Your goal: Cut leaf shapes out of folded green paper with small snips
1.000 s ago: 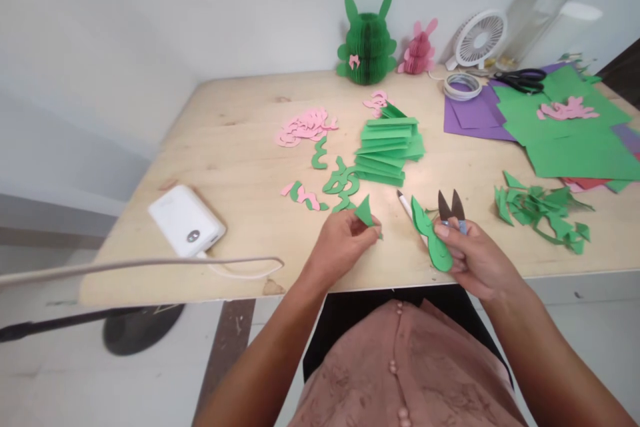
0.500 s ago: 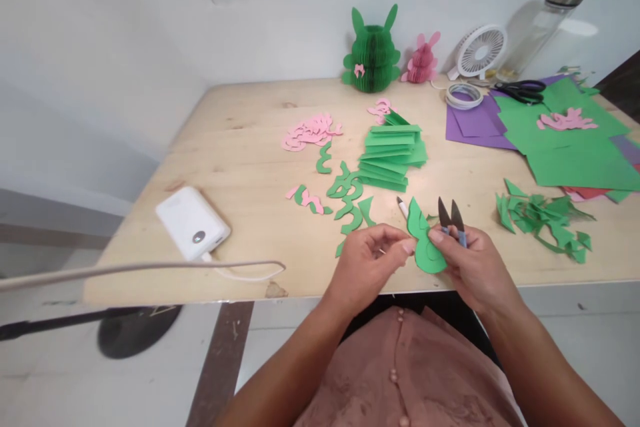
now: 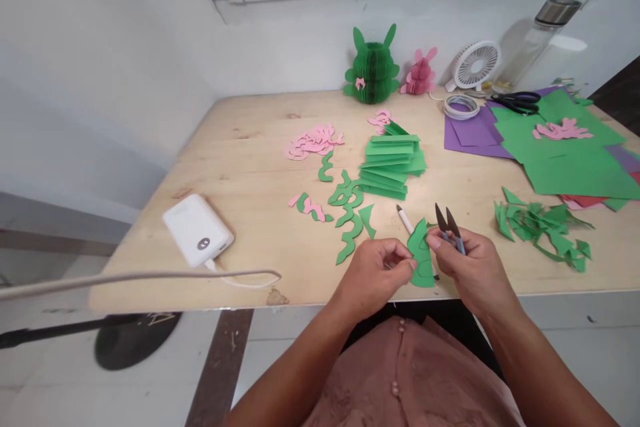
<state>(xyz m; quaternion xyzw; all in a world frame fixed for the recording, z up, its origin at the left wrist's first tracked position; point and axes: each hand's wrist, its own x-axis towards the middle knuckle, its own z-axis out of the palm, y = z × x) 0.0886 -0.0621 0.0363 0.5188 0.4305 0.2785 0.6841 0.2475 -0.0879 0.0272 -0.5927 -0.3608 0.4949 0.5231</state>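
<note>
My left hand (image 3: 377, 273) pinches the left edge of a green paper cutout (image 3: 423, 263) with a wavy outline and faint drawn curves. In my right hand (image 3: 467, 263) is a pair of scissors (image 3: 449, 221), blades pointing away from me and slightly apart, handles mostly hidden by the fingers. The right thumb and fingertips come close to the cutout's upper right edge; whether they touch it, I cannot tell. A white pen (image 3: 404, 217) lies on the table, partly under the cutout. Wavy green paper pieces (image 3: 350, 213) lie beyond my left hand.
Folded green strips (image 3: 393, 163) and pink paper shapes (image 3: 315, 141) lie mid-table. Green scraps (image 3: 545, 227) are on the right, before green sheets (image 3: 565, 167). A power bank (image 3: 197, 230) sits left. Along the wall stand paper rabbits (image 3: 373, 73), a fan (image 3: 476, 65) and a bottle (image 3: 535, 47).
The cutout has turned and shifted slightly down in my left hand, and the right fingertips have moved from its face to its edge. The view has tilted up a little.
</note>
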